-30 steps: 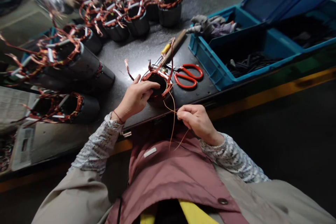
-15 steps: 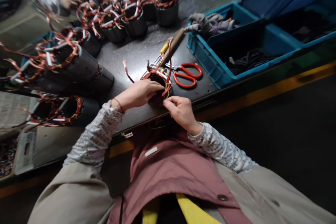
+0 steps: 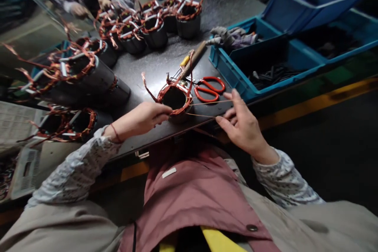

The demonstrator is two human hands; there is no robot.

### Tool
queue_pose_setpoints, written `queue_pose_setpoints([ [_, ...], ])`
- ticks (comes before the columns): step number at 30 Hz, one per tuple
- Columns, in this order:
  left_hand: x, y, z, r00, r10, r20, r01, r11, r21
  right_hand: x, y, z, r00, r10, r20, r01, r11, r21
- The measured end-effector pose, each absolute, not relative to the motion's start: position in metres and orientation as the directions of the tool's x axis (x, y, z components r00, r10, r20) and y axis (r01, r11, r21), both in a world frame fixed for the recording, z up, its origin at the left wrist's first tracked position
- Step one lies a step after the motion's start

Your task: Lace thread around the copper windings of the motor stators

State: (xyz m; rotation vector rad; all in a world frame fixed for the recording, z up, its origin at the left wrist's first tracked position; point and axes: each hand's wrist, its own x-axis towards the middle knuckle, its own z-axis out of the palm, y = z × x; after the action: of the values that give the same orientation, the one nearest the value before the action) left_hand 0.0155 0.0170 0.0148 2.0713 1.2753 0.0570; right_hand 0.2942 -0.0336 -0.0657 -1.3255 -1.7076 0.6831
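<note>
The dark workbench (image 3: 227, 2) carries all parts. At its right side stand teal crates (image 3: 232, 76), the nearest with dark strips inside; a deeper blue bin (image 3: 291, 13) rests tilted on top of them. Copper-wound stators (image 3: 189, 26) are grouped along the far side, where a co-worker's hands (image 3: 79, 10) are positioned; further stators (image 3: 103, 78) are grouped at the left.

The workpiece, a single stator (image 3: 176, 97), is located at the near edge of the bench, between the operator's hands, winding end up. One braided lead projects from its left side.

Left hand (image 3: 144, 117): fingers clamped on the near-left rim of the winding. Whether they also pin a cord end cannot be determined. Right hand (image 3: 243, 128): well apart from the left, beyond the bench edge, holding the cord under tension; thumb and forefinger are spread, the remaining fingers curled.

Red-handled scissors (image 3: 211, 88) lie just beside the stator, near a wooden tool handle (image 3: 193, 62).

The thinnest item is the tan cord (image 3: 211, 102). Two nearly straight strands run from the right side of the rim to the right hand.

Step in hand, as judged: drawing the lacing cord tight at the winding. The next move calls for steady, even tension, with the left hand bracing the stator.
</note>
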Motion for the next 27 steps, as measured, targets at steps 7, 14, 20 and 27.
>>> queue_pose_setpoints([
  [7,0.039,-0.003,0.012,0.518,0.833,-0.194,0.316,0.024,0.948,0.257,-0.068,-0.035,-0.641,0.533,0.553,0.046,0.745,-0.665],
  [14,0.073,-0.034,-0.021,0.650,0.760,-0.026,0.264,-0.193,0.945,0.270,-0.058,-0.051,-0.425,0.594,0.683,0.526,0.776,-0.348],
  [20,0.075,-0.059,-0.037,0.511,0.846,0.154,0.311,-0.349,0.884,0.248,-0.018,-0.062,-0.186,0.978,0.093,0.206,0.131,-0.970],
  [27,0.050,-0.049,-0.042,0.575,0.691,0.437,0.554,-0.723,0.414,0.286,-0.063,-0.016,-0.398,0.897,0.193,0.245,0.306,-0.920],
])
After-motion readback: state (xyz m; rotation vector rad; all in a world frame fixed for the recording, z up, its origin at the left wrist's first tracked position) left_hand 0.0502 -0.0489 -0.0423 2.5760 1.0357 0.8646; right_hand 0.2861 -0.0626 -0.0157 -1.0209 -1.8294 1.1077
